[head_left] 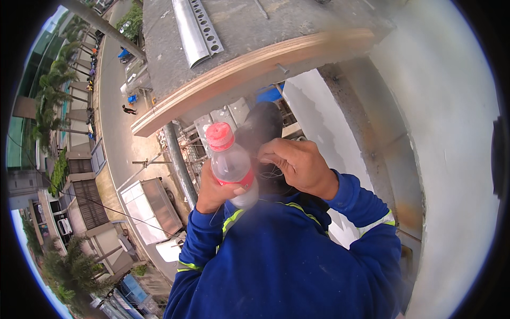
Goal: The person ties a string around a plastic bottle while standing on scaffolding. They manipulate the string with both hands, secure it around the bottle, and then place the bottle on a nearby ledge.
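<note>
- Clear red-capped plastic bottle (232,166): near side of long pale wooden plank (249,71), grip of left hand (211,190) wrapped around it.
- Right hand (298,164): same side, narrow grip pinching thin pale thread (272,174).
- Curved silver metal strip (189,33): beyond plank.

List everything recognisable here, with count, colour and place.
Plastic bottle: 1, clear with red cap, in left hand
Thin line: count unclear, pale, looped by right hand
Laminated wooden board: 1, tan, beyond the hands
Perforated metal profile: 1, silver, on grey slab
Metal pipe: 1, grey, left of bottle
Box truck: 1, white, below left
Palms: several, green, far left
Wall: 1, white, far right
Sleeves: 2, blue, lower centre
Left hand: 1, bare, around bottle
Right hand: 1, bare, pinching line
</note>
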Motion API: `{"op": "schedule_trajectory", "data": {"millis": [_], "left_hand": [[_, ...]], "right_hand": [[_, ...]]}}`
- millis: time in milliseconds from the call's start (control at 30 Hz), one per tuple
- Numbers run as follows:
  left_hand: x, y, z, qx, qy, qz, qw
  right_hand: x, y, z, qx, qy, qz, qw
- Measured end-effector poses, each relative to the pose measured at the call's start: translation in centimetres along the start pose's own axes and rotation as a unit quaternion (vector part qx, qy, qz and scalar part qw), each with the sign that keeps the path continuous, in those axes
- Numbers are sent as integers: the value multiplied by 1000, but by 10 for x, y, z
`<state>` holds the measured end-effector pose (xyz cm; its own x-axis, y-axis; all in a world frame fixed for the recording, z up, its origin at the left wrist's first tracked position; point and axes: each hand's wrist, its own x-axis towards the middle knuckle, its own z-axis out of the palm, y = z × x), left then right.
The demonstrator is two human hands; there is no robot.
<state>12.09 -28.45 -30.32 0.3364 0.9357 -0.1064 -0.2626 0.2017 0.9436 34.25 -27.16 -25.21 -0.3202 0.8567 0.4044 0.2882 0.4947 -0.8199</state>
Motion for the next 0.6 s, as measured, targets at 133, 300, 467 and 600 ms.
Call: {"op": "schedule_trajectory", "data": {"millis": [133, 300, 467, 600], "left_hand": [[-2, -12, -6, -40, -20, 1, 999], [0, -13, -11, -42, -65, -7, 997], [9, 0, -10, 19, -106, -14, 994], [10, 8, 0, -2, -79, -13, 997]], "right_hand": [[2, -1, -6, 45, -23, 40, 998], [8, 0, -17, 138, -112, 130, 975], [19, 0, -24, 78, -107, 32, 991], [17, -7, -18, 114, -56, 84, 988]]}}
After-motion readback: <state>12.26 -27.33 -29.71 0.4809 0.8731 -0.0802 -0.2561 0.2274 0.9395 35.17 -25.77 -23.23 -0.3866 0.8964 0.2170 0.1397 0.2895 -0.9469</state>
